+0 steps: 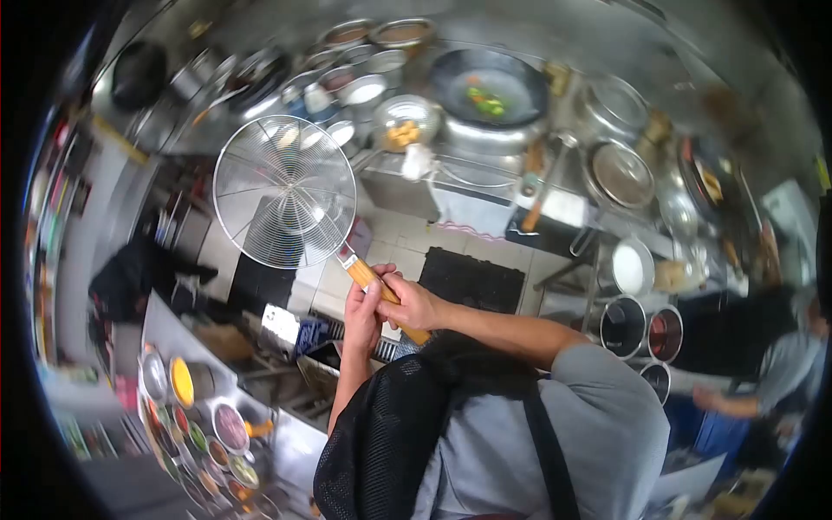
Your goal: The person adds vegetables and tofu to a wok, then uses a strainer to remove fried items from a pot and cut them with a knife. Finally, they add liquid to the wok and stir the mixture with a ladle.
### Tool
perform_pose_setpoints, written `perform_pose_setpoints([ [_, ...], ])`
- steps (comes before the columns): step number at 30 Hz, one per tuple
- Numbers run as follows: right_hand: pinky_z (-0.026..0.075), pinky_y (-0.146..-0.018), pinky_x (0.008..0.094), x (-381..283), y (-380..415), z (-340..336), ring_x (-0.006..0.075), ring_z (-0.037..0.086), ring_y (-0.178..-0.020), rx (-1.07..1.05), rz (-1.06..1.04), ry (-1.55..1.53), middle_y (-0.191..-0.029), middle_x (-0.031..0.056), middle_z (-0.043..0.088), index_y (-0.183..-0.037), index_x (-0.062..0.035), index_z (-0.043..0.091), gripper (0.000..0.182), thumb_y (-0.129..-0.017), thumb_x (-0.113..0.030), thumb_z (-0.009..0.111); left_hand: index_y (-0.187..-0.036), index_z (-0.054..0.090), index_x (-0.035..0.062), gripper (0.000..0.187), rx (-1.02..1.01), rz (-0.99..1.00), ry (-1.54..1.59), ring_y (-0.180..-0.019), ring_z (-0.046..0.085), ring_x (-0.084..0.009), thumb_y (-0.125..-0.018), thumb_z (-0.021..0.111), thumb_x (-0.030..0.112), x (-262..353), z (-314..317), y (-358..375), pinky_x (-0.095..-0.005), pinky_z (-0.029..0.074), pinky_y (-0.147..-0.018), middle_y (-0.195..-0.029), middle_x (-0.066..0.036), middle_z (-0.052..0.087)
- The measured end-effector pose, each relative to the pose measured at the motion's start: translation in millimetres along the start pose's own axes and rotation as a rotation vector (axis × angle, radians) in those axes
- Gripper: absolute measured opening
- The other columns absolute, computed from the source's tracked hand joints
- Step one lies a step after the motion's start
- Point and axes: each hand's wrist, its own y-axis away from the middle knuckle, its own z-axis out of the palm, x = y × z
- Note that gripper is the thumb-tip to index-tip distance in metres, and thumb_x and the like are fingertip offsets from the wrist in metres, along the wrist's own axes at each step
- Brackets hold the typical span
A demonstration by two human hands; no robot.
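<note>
Double grip

On my feed, the left hand [363,317] and right hand [407,303] clasp the yellowish wooden handle [360,274] of a round silver wire-mesh strainer [290,189], its mesh left of the round dark metal wok [520,87] (green pieces [490,106] inside).

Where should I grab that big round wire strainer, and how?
Probably best by its wooden handle, coming from the near side: it slants back this way, while the wide wire bowl points away. The handle is long and slim, so a hand can wrap around it. The left hand and right hand are both there now.
</note>
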Motion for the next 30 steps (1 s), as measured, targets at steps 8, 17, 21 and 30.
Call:
perform_pose_setpoints([
  [8,0.045,-0.09,0.0425,17.1,52.6,-193.7,0.0346,0.056,-0.097,0.751,-0.15,0.726,-0.101,0.016,0.06,-0.111,-0.0022,0.062,0.035,-0.082,-0.018,0.071,-0.122,0.053,0.0042,0.026,0.062,-0.002,-0.191,-0.077,0.067,-0.0166,-0.101,0.056,0.019,-41.5,59.6,-105.3,-0.0291,0.054,-0.073,-0.114,-0.011,0.065],
  [17,0.054,-0.062,0.0413,103.6,169.1,-370.4,0.0239,0.064,-0.072,1.342,0.145,-0.933,-0.093,0.0168,0.066,-0.115,-0.0014,0.052,0.028,-0.093,-0.016,0.063,-0.117,0.057,-0.0005,0.029,-0.156,0.161,-0.71,-0.069,0.06,-0.0103,-0.101,0.056,0.024,-56.4,139.0,-217.4,-0.0257,0.047,-0.067,-0.1,-0.007,0.064],
  [21,0.037,-0.036,0.0282,104.3,172.0,-364.3,0.0095,0.04,-0.042,1.351,-0.085,-0.785,-0.063,0.0003,0.049,-0.094,-0.0093,0.048,0.014,-0.099,-0.02,0.056,-0.117,0.058,-0.0006,0.03,-0.285,0.108,-0.605,-0.068,0.057,-0.0089,-0.101,0.055,0.025,-60.8,192.3,-257.2,-0.0259,0.047,-0.068,-0.093,-0.005,0.062],
  [30,0.049,-0.047,0.04,9.4,131.1,-449.1,0.0259,0.058,-0.052,1.392,0.103,0.305,-0.068,0.0128,0.059,-0.103,-0.0017,0.052,0.02,-0.1,-0.021,0.047,-0.111,0.05,0.0049,0.026,-0.235,0.003,-0.412,-0.056,0.053,-0.0101,-0.103,0.051,0.029,-60.7,212.4,-289.5,-0.0279,0.049,-0.05,-0.096,-0.009,0.063],
])
